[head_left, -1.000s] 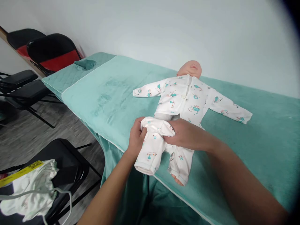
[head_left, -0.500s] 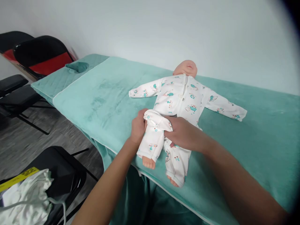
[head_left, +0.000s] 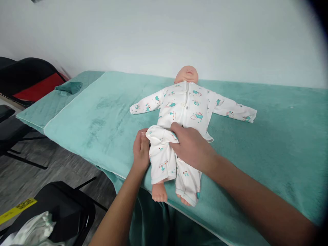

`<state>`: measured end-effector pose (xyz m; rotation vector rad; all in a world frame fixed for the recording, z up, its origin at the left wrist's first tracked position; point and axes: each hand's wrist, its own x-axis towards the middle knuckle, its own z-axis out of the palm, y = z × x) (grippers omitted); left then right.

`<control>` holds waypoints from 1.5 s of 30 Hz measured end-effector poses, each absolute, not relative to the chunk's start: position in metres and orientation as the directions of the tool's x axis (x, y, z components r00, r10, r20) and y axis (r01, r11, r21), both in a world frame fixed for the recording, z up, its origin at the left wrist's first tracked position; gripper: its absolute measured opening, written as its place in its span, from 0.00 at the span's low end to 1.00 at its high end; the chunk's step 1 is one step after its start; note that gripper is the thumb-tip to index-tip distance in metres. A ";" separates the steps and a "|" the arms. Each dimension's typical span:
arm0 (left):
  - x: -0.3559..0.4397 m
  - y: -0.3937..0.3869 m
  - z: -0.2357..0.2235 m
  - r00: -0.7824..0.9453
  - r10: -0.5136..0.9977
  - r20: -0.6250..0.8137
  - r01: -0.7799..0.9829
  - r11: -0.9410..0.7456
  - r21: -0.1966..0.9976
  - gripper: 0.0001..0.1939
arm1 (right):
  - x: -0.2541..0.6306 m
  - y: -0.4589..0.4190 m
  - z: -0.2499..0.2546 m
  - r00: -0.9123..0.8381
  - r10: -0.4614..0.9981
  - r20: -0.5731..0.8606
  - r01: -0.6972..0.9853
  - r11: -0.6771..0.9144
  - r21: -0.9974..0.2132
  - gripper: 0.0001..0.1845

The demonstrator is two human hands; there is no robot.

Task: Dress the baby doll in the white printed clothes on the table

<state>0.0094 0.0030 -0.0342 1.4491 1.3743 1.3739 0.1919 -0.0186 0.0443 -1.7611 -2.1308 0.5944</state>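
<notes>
A baby doll (head_left: 188, 73) lies on its back on the green bed, its feet toward me. It wears a white printed shirt (head_left: 176, 102), with both sleeves spread out sideways. White printed baby pants (head_left: 162, 159) cover its legs, their waistband bunched around the upper legs. Both feet stick out of the cuffs. At the left edge of the waistband, my left hand (head_left: 141, 150) is closed on the cloth, its fingertips partly hidden. My right hand (head_left: 191, 143) pinches the waistband's right side between thumb and fingers, just below the shirt hem.
The green-covered bed (head_left: 107, 112) runs along a white wall (head_left: 153, 37), with a face hole (head_left: 69, 88) at its left end. Black folding chairs (head_left: 33, 78) stand at left. A nearer black chair (head_left: 64, 205) holds crumpled white cloth (head_left: 36, 227) and a yellow strip (head_left: 17, 211).
The view has shifted, and the doll sits further left in it. My right hand has moved toward the top of the waistband. The doll's left-side foot shows more below its cuff.
</notes>
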 end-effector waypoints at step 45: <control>0.008 0.026 -0.024 0.041 0.999 -0.011 -0.035 0.012 0.999 0.14 | 0.309 -0.049 -0.013 0.278 0.926 0.254 0.659 0.008 -0.752 0.13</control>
